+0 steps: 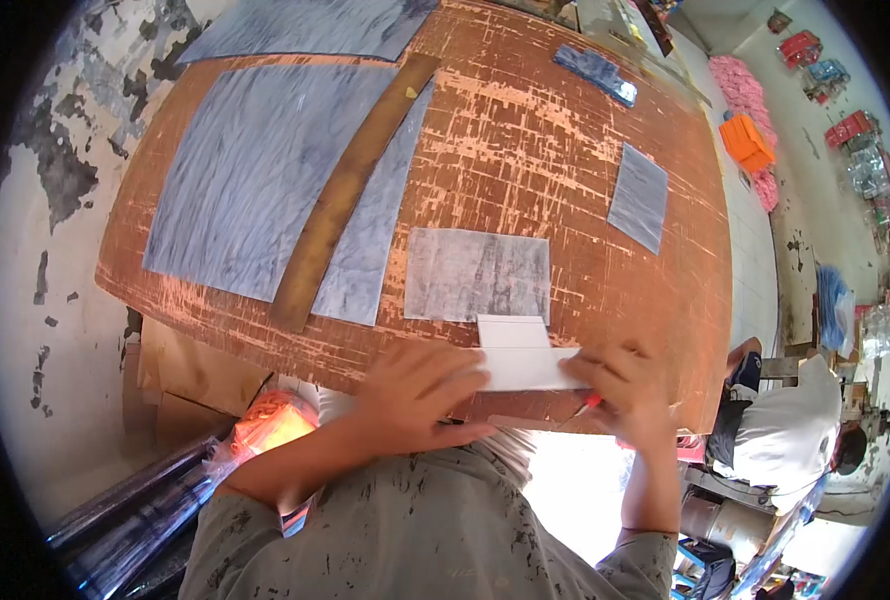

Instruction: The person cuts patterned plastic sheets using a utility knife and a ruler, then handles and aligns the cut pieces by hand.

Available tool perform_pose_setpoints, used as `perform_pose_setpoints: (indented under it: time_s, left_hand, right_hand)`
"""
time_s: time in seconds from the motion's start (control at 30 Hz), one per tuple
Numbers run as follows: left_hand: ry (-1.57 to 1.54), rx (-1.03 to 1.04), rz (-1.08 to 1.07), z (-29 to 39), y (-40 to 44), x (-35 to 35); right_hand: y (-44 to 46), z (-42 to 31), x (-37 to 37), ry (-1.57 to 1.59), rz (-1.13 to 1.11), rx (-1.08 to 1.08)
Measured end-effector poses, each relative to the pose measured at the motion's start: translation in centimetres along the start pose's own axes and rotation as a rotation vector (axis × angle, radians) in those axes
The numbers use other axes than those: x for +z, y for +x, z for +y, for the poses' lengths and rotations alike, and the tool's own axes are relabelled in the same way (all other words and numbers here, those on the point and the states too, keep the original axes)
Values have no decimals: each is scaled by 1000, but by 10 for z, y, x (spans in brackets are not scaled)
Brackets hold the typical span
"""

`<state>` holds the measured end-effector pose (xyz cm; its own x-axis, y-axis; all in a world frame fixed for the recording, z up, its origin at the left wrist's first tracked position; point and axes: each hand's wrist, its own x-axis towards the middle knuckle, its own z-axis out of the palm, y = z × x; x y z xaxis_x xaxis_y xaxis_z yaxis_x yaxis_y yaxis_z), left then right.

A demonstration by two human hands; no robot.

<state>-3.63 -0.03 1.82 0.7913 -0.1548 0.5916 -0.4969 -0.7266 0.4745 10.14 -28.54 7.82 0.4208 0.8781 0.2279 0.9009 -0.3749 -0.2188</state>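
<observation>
Lying on the brown table [575,180] near its close edge is a white card [522,366], with a wide part and a smaller part sticking up from it. The left hand [427,392] is at the left end of the card, its fingers side by side with their tips at the card, and its thumb apart from them. The right hand [620,385] is at the right end of the card, its fingers bent in around a small red thing [592,400], which is too blurry for me to name for sure. Just past the card is a grey sheet [477,273], whose near edge meets the card's top. Left of the card and farther off, a big blue-grey sheet [240,180] lies flat, with a long brown bar [350,200] lying slanted across it. Beyond that, far from the card, is one more blue-grey piece [310,28]. Right of the card and past it is a small blue sheet [638,198], and farther still from the card is a blue bundle [593,74].
</observation>
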Motion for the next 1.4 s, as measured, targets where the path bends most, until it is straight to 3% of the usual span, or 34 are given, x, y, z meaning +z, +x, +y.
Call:
perform_pose_setpoints:
  time_s: [0.07, 0.17, 0.2, 0.33, 0.43, 0.53, 0.63, 0.7, 0.77, 0.83, 1.1, 1.2, 1.4]
  left_hand:
    - [-85, -154, 63, -11, -9, -18]
    - [268, -338, 247, -48, -22, -38]
    - [364, -393, 284, -61, -23, -47]
    - [556, -602, 246, -81, -29, -69]
    - [534, -650, 132, -85, -32, -71]
    - [499, -687, 129, -81, -30, -72]
    - [463, -719, 163, -83, -29, -71]
    - [455, -731, 186, -84, -25, -72]
    - [376, -914, 171, -83, -15, -77]
    - [292, -947, 184, -89, -15, -82]
    - [65, -1041, 113, -101, -14, -93]
    - [176, -1052, 107, -89, -7, -89]
    - [494, -874, 82, -82, -7, -77]
  right_hand:
    - [0, 16, -16, -57, 109, 42]
    - [10, 47, -33, -219, 355, 264]
    - [18, 66, -36, -333, 433, 245]
    - [50, 129, -27, -542, 599, 255]
    - [65, 152, -6, -623, 548, 259]
    - [70, 126, 17, -358, 342, 308]
    - [72, 53, 21, 51, 44, 357]
    - [67, 35, 47, 28, 43, 313]
    - [64, 24, 58, 12, 45, 272]
    - [62, 15, 52, 75, -11, 374]
    - [43, -12, 51, 161, -19, 422]
    - [35, -19, 53, 125, 34, 376]
    - [34, -8, 54, 188, 47, 246]
